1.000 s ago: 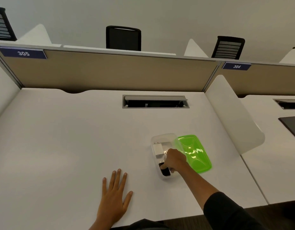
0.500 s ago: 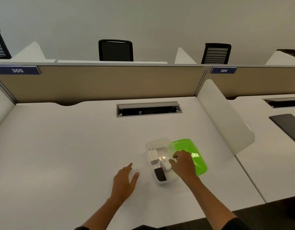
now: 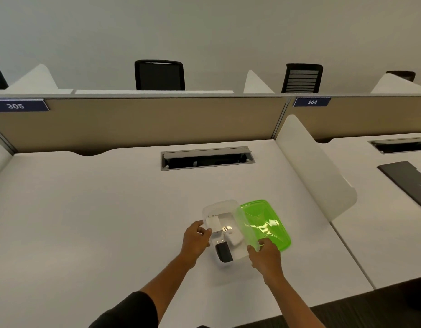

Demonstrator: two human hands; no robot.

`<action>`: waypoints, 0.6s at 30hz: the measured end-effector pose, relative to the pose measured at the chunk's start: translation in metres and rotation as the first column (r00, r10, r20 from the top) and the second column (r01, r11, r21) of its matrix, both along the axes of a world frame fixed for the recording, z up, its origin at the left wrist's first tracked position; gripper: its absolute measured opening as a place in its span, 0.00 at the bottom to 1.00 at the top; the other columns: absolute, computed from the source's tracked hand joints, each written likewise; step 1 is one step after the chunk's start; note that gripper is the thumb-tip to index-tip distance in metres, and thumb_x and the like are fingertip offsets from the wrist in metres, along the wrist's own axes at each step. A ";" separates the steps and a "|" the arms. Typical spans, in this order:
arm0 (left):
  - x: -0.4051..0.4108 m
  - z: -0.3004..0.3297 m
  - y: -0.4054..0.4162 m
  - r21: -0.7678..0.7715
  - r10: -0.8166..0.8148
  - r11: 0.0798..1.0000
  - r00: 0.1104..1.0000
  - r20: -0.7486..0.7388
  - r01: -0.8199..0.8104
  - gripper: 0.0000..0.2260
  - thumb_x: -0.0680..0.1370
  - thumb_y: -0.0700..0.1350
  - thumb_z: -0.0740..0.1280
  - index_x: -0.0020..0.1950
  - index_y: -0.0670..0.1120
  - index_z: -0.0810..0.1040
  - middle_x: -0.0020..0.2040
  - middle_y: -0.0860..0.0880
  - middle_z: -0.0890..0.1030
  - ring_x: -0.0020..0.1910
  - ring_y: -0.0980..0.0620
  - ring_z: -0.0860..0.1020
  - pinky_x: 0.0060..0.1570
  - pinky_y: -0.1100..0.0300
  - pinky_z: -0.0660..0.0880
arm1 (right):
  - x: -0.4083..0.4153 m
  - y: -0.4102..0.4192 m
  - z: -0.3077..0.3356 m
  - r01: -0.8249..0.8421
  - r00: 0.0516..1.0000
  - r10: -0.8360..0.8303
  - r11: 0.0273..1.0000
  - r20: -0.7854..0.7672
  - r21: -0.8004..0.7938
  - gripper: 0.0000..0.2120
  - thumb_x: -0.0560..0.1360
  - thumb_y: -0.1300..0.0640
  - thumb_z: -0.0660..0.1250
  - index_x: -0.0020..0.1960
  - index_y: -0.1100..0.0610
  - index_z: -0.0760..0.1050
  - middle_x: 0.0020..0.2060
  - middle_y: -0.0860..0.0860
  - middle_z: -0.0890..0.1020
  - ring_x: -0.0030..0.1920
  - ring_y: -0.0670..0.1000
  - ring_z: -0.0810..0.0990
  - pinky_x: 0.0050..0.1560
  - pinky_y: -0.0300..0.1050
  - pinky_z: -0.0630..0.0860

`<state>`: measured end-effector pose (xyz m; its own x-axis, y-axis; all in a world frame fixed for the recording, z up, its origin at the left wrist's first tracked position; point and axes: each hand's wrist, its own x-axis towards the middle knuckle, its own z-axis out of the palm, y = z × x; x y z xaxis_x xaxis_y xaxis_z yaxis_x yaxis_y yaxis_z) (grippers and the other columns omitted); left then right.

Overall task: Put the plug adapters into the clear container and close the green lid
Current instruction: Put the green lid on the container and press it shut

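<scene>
Clear rectangular plastic container (image 3: 220, 207) sits on the white desk (image 3: 86, 209), near-right of centre, open-topped. Inside: three plug adapters, counted — one white square one (image 3: 213, 222) at the far end, one white rounded one (image 3: 233, 237) mid-right, one black one (image 3: 223, 251) at the near end; prongs visible on all three. None left out on the desk that I can see, so loading looks done and the step in hand is the lid. One translucent green plastic lid (image 3: 263, 223) lies just right of the container, its left edge against or overlapping the container's right wall, can't tell which. Left hand (image 3: 195, 240) is cupped on the container's left wall, fingers curled, steadying it. Right hand (image 3: 266, 258) pinches at the lid's near-left corner, right by the container's near-right corner; whether it grips lid alone or both, cannot tell. Next move, my read: lift the lid, swing it left over the opening, square the corners, press the rim down all round while the left hand holds the box. Risk: upright prongs fouling the lid.
</scene>
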<state>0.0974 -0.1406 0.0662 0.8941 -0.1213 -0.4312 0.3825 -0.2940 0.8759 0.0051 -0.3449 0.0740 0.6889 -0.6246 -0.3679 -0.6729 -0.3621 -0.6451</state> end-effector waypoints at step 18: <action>-0.041 -0.010 0.058 -0.211 0.407 0.873 0.895 -0.180 -0.439 0.29 0.79 0.40 0.78 0.75 0.44 0.67 0.53 0.42 0.83 0.47 0.42 0.89 0.42 0.60 0.87 | 0.069 0.052 0.020 -0.216 0.969 0.213 0.976 0.125 0.009 0.16 0.74 0.69 0.67 0.61 0.66 0.83 0.57 0.63 0.81 0.58 0.63 0.82 0.57 0.50 0.79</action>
<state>0.0568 -0.0826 0.0564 0.8233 0.1428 -0.5493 0.5339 0.1334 0.8349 0.0740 -0.2931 0.0935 0.8464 -0.4503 -0.2844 -0.4965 -0.4740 -0.7272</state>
